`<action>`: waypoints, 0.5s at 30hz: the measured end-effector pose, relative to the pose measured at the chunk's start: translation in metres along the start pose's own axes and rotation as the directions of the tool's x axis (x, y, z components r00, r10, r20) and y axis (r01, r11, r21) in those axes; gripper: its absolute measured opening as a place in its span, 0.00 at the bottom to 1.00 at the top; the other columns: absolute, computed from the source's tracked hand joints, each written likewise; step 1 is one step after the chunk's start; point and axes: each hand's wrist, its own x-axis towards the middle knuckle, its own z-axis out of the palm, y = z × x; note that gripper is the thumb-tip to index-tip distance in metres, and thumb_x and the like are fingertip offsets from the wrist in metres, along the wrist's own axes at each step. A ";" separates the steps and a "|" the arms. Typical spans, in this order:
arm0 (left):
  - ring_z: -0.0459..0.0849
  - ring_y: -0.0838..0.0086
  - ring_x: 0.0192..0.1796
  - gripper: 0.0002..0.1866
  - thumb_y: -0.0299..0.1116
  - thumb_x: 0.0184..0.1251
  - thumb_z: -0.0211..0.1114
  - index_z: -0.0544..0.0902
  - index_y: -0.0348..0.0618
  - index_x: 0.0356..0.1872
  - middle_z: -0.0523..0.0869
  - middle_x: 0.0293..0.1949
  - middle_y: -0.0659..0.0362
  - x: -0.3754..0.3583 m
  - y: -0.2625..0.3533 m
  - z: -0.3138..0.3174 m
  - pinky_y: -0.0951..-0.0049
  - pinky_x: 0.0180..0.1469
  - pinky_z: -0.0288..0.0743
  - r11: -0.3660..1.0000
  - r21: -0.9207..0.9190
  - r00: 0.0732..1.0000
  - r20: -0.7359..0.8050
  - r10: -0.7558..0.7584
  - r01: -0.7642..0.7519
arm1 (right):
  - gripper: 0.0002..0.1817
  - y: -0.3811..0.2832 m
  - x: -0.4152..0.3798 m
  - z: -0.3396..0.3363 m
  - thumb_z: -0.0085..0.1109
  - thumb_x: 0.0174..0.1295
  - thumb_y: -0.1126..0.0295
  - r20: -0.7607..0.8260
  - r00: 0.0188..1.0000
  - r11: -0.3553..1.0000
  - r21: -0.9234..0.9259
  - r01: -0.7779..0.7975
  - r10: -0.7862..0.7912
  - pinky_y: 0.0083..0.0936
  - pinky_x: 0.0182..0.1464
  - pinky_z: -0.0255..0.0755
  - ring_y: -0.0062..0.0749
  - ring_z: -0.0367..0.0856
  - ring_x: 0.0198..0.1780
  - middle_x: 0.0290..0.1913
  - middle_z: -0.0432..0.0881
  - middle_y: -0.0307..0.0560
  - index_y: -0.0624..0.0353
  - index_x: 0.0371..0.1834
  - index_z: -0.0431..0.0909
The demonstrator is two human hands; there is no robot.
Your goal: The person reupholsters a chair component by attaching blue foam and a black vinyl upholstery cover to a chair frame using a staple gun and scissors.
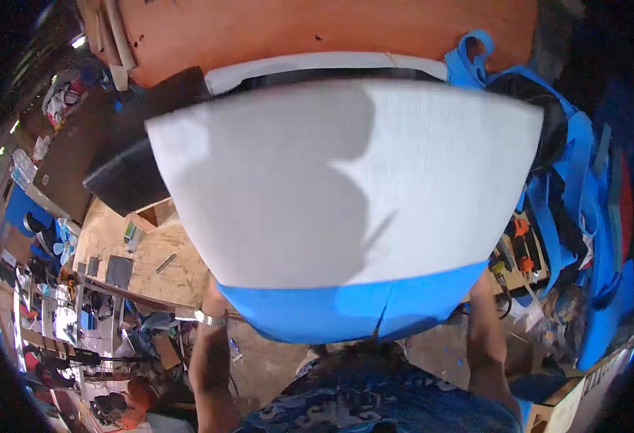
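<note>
A large white panel (432,180) with a blue band (346,310) along its near edge fills the middle of the head view, held up in front of my body. My left hand (214,296) is at the panel's lower left edge, with a band round the wrist; its fingers are hidden behind the panel. At the lower right edge is my right hand (481,285), its fingers likewise out of sight. Shadows fall across the panel's left half. Behind its far edge show another white piece (317,61) and a dark strip.
A wooden workbench (144,252) lies under the panel, with a black block (133,173) at the left. Blue straps (577,180) hang at the right, near orange-handled tools (523,245). An orange-brown surface (317,29) stands beyond. Clutter covers the shelves at left.
</note>
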 end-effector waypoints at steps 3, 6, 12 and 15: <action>0.69 0.72 0.56 0.22 0.37 0.67 0.45 0.62 0.40 0.60 0.69 0.56 0.58 -0.011 0.022 0.018 0.71 0.57 0.64 0.999 0.021 0.999 -0.008 0.035 -0.034 | 0.22 0.010 0.006 -0.027 0.40 0.66 0.62 -0.027 0.999 0.999 -0.028 -0.036 0.035 0.29 0.61 0.57 0.42 0.67 0.59 0.58 0.69 0.53 0.63 0.59 0.64; 0.69 0.72 0.56 0.22 0.35 0.67 0.45 0.61 0.39 0.61 0.69 0.57 0.58 -0.045 0.036 0.037 0.72 0.57 0.64 0.996 0.055 0.996 -0.049 0.075 -0.073 | 0.22 0.017 0.025 -0.037 0.40 0.66 0.62 -0.022 0.999 0.999 -0.025 -0.026 0.026 0.29 0.61 0.57 0.41 0.67 0.59 0.58 0.69 0.53 0.63 0.59 0.65; 0.68 0.73 0.56 0.22 0.31 0.67 0.46 0.60 0.39 0.62 0.68 0.57 0.58 -0.087 0.042 0.092 0.73 0.57 0.63 0.988 0.084 0.980 -0.141 0.142 -0.131 | 0.22 0.026 0.059 -0.042 0.41 0.66 0.61 0.048 0.999 1.000 0.016 0.013 -0.014 0.30 0.61 0.57 0.41 0.67 0.59 0.58 0.69 0.53 0.63 0.58 0.65; 0.68 0.74 0.56 0.22 0.28 0.67 0.46 0.59 0.38 0.63 0.67 0.57 0.58 -0.086 0.050 0.124 0.74 0.57 0.63 0.983 -0.020 0.970 -0.166 0.179 -0.185 | 0.22 0.021 0.075 -0.042 0.41 0.66 0.61 0.086 0.995 0.998 0.041 0.057 -0.060 0.30 0.61 0.58 0.41 0.67 0.59 0.58 0.70 0.53 0.63 0.58 0.65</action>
